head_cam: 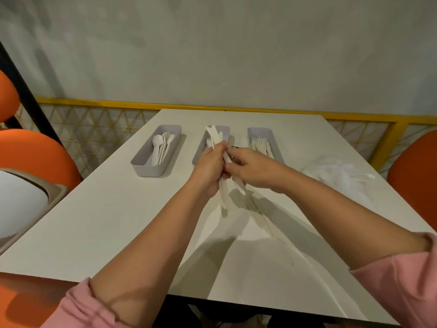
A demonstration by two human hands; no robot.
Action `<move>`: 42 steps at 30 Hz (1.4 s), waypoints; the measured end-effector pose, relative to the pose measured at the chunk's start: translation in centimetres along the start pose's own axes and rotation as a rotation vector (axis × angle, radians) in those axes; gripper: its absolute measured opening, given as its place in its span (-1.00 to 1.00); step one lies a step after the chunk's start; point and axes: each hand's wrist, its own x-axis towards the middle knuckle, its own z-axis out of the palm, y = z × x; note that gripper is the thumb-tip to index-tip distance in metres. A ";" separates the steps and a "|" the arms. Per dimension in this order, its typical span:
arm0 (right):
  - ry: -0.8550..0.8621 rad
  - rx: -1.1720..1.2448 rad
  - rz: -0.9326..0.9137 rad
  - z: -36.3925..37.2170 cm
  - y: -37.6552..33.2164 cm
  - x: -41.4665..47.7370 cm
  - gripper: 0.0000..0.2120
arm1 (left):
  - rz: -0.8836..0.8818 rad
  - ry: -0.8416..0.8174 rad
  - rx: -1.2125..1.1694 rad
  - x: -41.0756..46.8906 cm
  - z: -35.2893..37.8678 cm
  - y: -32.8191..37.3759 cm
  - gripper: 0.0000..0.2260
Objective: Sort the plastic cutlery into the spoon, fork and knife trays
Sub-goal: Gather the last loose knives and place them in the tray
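- The white table (94,221) spreads under both forearms; its near edge runs below the elbows and its far edge lies beyond the trays, with broad bare room to the left of the left hand.
- A clear plastic bag (340,176) lies crumpled to the right of the right hand, near the table's right edge.
- Three grey trays sit in a row just beyond the hands: the spoon tray (144,162) to the left holds white spoons; the middle tray (201,147), partly hidden behind the left hand, shows a fork; the right tray (260,133), beyond the right hand, holds flat pieces I cannot tell apart.
- The left hand (209,169) is closed around a bundle of cutlery (223,192), long axis running away from the person, ends fanned over the middle tray.
- The right hand (250,169) pinches one piece in that bundle.
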 end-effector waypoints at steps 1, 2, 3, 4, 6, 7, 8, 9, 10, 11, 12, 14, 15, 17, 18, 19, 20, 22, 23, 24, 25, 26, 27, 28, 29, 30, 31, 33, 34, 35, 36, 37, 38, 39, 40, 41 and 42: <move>-0.008 -0.014 -0.003 -0.2 0.2 -0.2 -0.69 | -0.002 0.007 -0.001 0.1 -0.1 -0.1 -0.76; -0.003 -0.029 -0.001 -0.5 0.5 -0.4 -0.67 | -0.008 0.012 -0.004 0.2 -0.2 -0.1 -0.75; 0.010 -0.045 0.006 -0.7 0.8 -0.8 -0.68 | -0.022 0.016 -0.017 0.4 -0.3 -0.2 -0.75; 0.019 -0.070 0.025 -0.9 1.4 -1.0 -0.70 | -0.042 0.024 -0.042 0.6 -0.5 -0.3 -0.75; -0.009 -0.146 0.106 -1.0 2.9 -1.6 -0.75 | -0.082 0.049 -0.106 1.0 -0.9 -0.5 -0.76; -0.047 -0.193 0.165 -1.0 3.6 -1.8 -0.78 | -0.096 0.064 -0.140 1.2 -1.1 -0.5 -0.76; -0.096 -0.242 0.230 -0.8 4.3 -2.0 -0.81 | -0.108 0.074 -0.167 1.4 -1.3 -0.6 -0.76; -0.146 -0.294 0.295 -0.6 4.9 -2.1 -0.85 | -0.119 0.077 -0.189 1.6 -1.4 -0.6 -0.76; -0.189 -0.346 0.353 -0.4 5.3 -2.1 -0.87 | -0.131 0.073 -0.205 1.7 -1.4 -0.6 -0.75; -0.216 -0.389 0.397 -0.3 5.7 -2.2 -0.86 | -0.141 0.064 -0.218 1.8 -1.3 -0.6 -0.75; -0.226 -0.414 0.428 -0.1 6.1 -2.2 -0.80 | -0.148 0.055 -0.227 1.8 -1.1 -0.6 -0.75; -0.230 -0.418 0.469 0.4 6.8 -2.1 -0.70 | -0.157 0.030 -0.235 1.7 -0.8 -0.4 -0.76; -0.224 -0.409 0.484 0.6 7.0 -2.1 -0.68 | -0.158 0.018 -0.230 1.6 -0.7 -0.4 -0.75; -0.192 -0.361 0.508 0.8 7.3 -2.0 -0.67 | -0.158 0.003 -0.210 1.6 -0.6 -0.4 -0.75; -0.175 -0.325 0.522 0.8 7.4 -1.8 -0.68 | -0.157 -0.003 -0.204 1.6 -0.6 -0.4 -0.76; -0.163 -0.298 0.537 0.7 7.4 -1.6 -0.70 | -0.157 -0.009 -0.201 1.6 -0.7 -0.4 -0.76; -0.159 -0.283 0.550 0.7 7.5 -1.4 -0.71 | -0.156 -0.016 -0.199 1.6 -0.8 -0.5 -0.77; -0.157 -0.277 0.567 0.8 7.8 -1.1 -0.76 | -0.154 -0.030 -0.190 1.6 -1.0 -0.5 -0.78; -0.149 -0.284 0.570 0.9 7.9 -1.0 -0.79 | -0.152 -0.034 -0.187 1.6 -1.1 -0.5 -0.78; -0.137 -0.294 0.564 1.1 8.1 -0.9 -0.81 | -0.152 -0.036 -0.185 1.6 -1.2 -0.6 -0.78; -0.129 -0.301 0.560 1.2 8.1 -0.9 -0.81 | -0.152 -0.036 -0.186 1.6 -1.3 -0.7 -0.78; -0.131 -0.300 0.557 1.3 8.1 -0.9 -0.82 | -0.154 -0.036 -0.187 1.6 -1.4 -0.8 -0.78; -0.138 -0.292 0.560 1.3 8.1 -0.9 -0.83 | -0.157 -0.037 -0.188 1.7 -1.4 -0.8 -0.78; -0.145 -0.283 0.560 1.3 8.0 -0.9 -0.86 | -0.160 -0.038 -0.191 1.7 -1.5 -0.9 -0.78; -0.152 -0.280 0.561 1.3 8.0 -0.9 -0.88 | -0.163 -0.037 -0.195 1.6 -1.6 -1.0 -0.78; -0.155 -0.292 0.552 1.3 7.9 -0.9 -0.88 | -0.164 -0.036 -0.199 1.7 -1.6 -1.0 -0.78; -0.156 -0.316 0.547 1.4 7.8 -0.9 -0.89 | -0.164 -0.034 -0.200 1.6 -1.7 -1.1 -0.78; -0.147 -0.362 0.523 1.6 7.8 -1.0 -0.82 | -0.160 -0.030 -0.202 1.6 -1.8 -1.1 -0.78; -0.138 -0.375 0.515 1.8 7.8 -1.1 -0.72 | -0.159 -0.029 -0.204 1.6 -1.8 -1.1 -0.78; -0.130 -0.392 0.513 1.9 7.8 -1.2 -0.68 | -0.159 -0.029 -0.206 1.6 -1.8 -1.1 -0.78; -0.123 -0.420 0.503 2.1 7.8 -1.2 -0.69 | -0.159 -0.029 -0.207 1.6 -1.9 -1.1 -0.78; -0.120 -0.450 0.499 2.2 7.8 -1.3 -0.70 | -0.158 -0.027 -0.208 1.6 -2.0 -1.0 -0.78; -0.115 -0.472 0.497 2.3 7.7 -1.3 -0.71 | -0.159 -0.026 -0.205 1.6 -2.1 -1.0 -0.78; -0.107 -0.487 0.501 2.5 7.8 -1.2 -0.71 | -0.160 -0.024 -0.200 1.6 -2.1 -1.0 -0.78; -0.097 -0.496 0.506 2.5 7.8 -1.1 -0.71 | -0.160 -0.023 -0.196 1.6 -2.1 -1.0 -0.78; -0.087 -0.493 0.513 2.6 7.9 -0.9 -0.72 | -0.159 -0.023 -0.194 1.5 -2.2 -1.0 -0.78; -0.080 -0.480 0.514 2.7 7.9 -0.7 -0.74 | -0.159 -0.024 -0.194 1.5 -2.2 -1.0 -0.78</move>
